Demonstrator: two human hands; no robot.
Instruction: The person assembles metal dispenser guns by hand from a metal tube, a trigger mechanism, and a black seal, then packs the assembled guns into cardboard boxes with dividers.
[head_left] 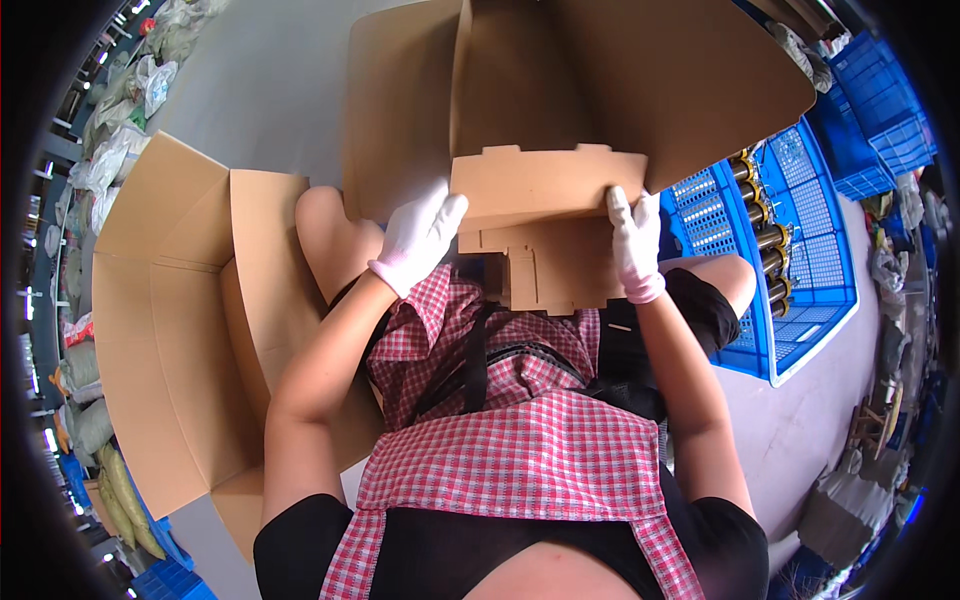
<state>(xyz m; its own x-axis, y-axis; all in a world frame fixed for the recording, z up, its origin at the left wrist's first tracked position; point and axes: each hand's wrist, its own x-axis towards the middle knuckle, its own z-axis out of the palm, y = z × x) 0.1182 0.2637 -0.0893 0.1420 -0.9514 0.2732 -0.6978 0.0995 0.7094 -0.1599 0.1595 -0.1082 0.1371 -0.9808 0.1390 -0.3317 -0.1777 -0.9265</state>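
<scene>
A partly folded brown cardboard box (pixel 548 187) with tabs and slots along its edges is held up above my lap. At its left edge, my white-gloved left hand (pixel 420 230) grips it, thumb toward the panel. My right hand (pixel 636 242), also gloved, is closed on the opposite edge with its fingers against the card. The lower flaps hang toward my checked apron (pixel 520 450). Just beyond both hands, a large open carton (pixel 525 85) stands with its flaps spread. The undersides of the box and the fingers behind it are hidden.
To my left stands another large open carton (pixel 170 330). A blue plastic crate (pixel 825 310) at the right holds several dark cylindrical parts (pixel 772 250) with brass-coloured rims. More blue crates (pixel 880 100) are stacked behind it. Bags and sacks (pixel 100 165) line the far left.
</scene>
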